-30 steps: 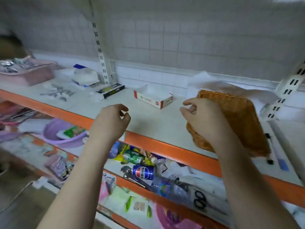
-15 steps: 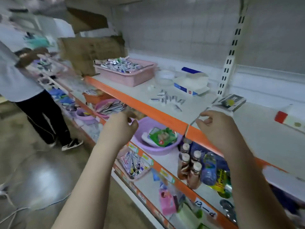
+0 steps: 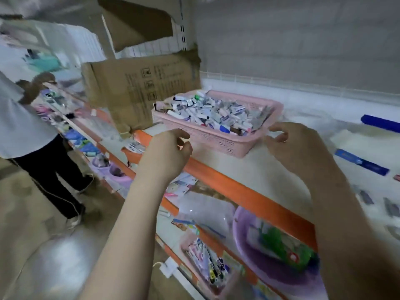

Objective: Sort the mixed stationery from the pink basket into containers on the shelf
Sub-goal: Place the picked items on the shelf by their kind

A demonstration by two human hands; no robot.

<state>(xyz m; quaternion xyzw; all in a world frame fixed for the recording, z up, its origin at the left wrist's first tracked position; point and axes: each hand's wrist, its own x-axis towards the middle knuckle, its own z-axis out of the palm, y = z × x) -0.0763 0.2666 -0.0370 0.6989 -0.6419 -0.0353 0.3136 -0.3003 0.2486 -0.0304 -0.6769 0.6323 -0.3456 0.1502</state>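
While both bare hands hang in front of the shelf's orange front edge, neither holds anything: the left hand [image 3: 167, 152] has its fingers loosely curled with thumb and forefinger near each other, just short of the basket's near wall, and the right hand [image 3: 294, 146] is likewise half-curled and empty beside the basket's right near corner; whether either fingertip touches the plastic I cannot tell. Just beyond them the shallow pink perforated plastic basket [image 3: 216, 139] sits on the pale shelf board [image 3: 270, 169] close to that front edge, heaped above its rim with mixed stationery [image 3: 216, 113], mostly small boxed or wrapped pieces and marker-like tubes, too blurred to name singly. Behind its left end leans a creased brown cardboard sheet [image 3: 138, 92]. My judgement: the heap is loose and piled high, so a tilted or one-sided lift could spill pieces over the edge onto the lower shelves, and the thin, flexible-looking walls may bow under the load. Smooth hard plastic should slide easily on the board, so a careless pull could carry it past the edge.
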